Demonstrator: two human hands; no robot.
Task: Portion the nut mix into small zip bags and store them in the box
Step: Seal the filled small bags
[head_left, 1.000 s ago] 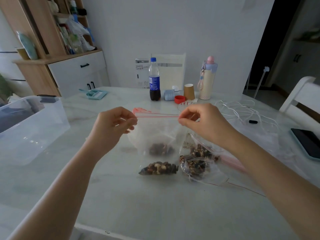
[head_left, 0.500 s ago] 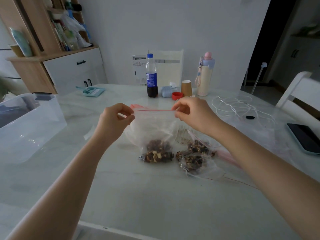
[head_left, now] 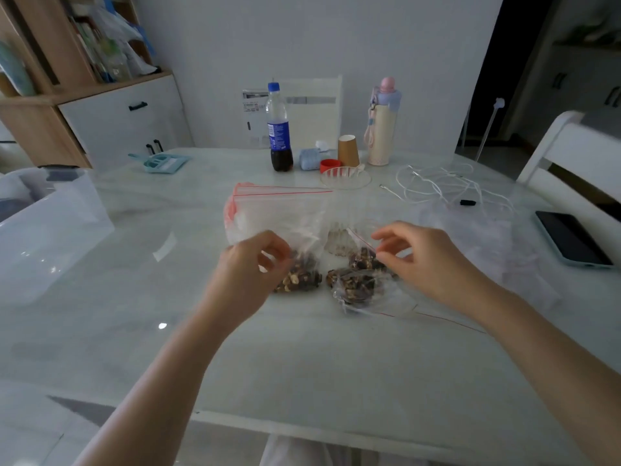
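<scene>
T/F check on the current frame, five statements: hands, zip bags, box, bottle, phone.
1. The left hand grips a zip bag of nuts lying on the table. True.
2. The right hand holds the paper cup. False: the cup stands at the far side of the table; the right hand's fingertips are at another nut bag.
3. The clear plastic box sits to the left of the person. True.
4. The cola bottle lies on its side. False: it stands upright.
5. The phone is inside the box. False: it lies on the table's right edge.
</scene>
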